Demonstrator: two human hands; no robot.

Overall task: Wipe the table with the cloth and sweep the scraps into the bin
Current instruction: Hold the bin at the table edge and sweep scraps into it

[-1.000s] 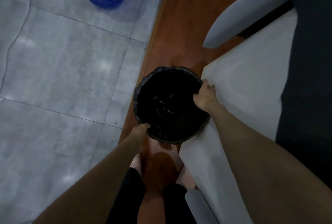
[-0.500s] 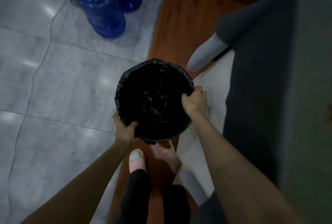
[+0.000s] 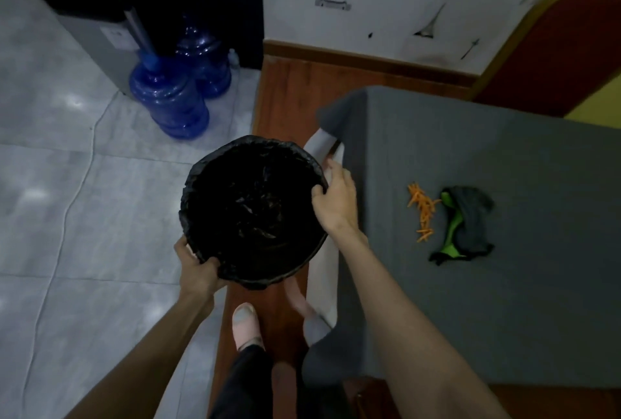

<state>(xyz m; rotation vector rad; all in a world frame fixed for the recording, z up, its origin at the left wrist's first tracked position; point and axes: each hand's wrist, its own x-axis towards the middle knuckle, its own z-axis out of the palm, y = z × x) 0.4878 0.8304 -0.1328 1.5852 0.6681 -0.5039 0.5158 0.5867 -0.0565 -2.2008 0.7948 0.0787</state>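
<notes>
A round bin lined with a black bag is held up beside the table's left edge. My left hand grips its near-left rim and my right hand grips its right rim. The table is covered in grey fabric. On it lies a line of orange scraps, and just right of them a crumpled grey and green cloth. Some dark scraps lie inside the bin.
Two blue water jugs stand on the grey tiled floor beside a dark dispenser. My feet stand on a brown wooden strip. A red and gold chair back rises behind the table.
The bin has been lifted from the floor up to table height in both hands. The view has risen, bringing the table top, scraps and cloth into sight.
</notes>
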